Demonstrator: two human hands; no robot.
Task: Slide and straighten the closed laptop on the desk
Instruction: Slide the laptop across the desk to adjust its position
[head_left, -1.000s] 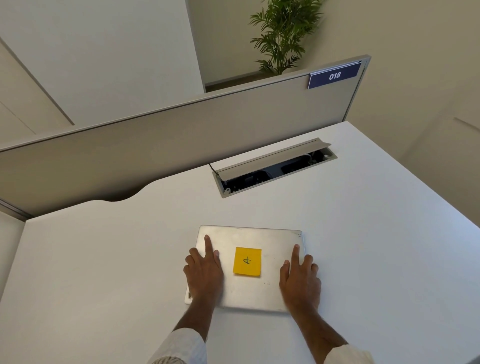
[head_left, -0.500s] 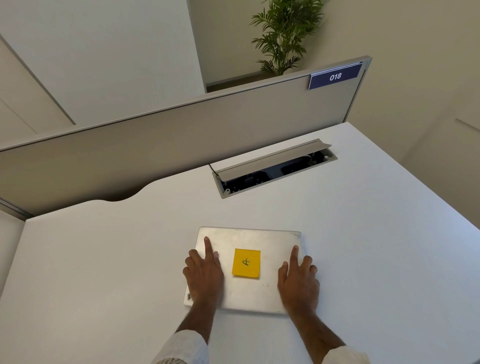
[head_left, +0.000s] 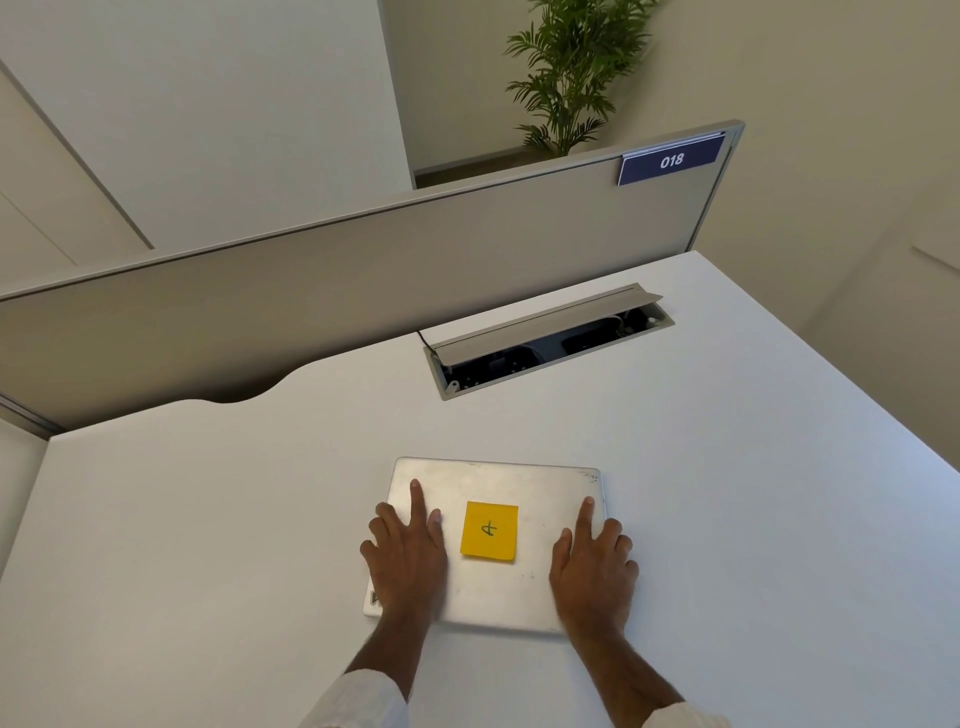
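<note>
Closed laptop (head_left: 498, 540) lying flat on the white worktop (head_left: 208, 519), near the front edge and well apart from the open cable hatch (head_left: 550, 340) set into the worktop behind it. A yellow sticky note (head_left: 489, 531) sits at the middle of the lid. The left hand (head_left: 405, 556) lies palm-down on the left part of the lid, fingers spread and extended, its outer fingers reaching over or past the left edge. The right hand (head_left: 592, 566) lies likewise on the right part, its outer fingers at the right edge. Neither hand closes around anything; both press flat, and whether any fingertip hooks the side edges cannot be told.

Handling, as judged: the laptop is a rigid metal-cased slab of moderate weight, so it should move as one piece without flexing. The brushed lid looks smooth, and palms may slip on it unless downward pressure is kept up; the worktop also looks smooth, which favours sliding over lifting. Contact is best placed wide, near the two side edges, since that spacing gives the leverage to rotate the case and square its sides. The note in the centre is best left untouched. The lid covers a screen, so pressure is better spread across the palms than concentrated at a fingertip.
</note>
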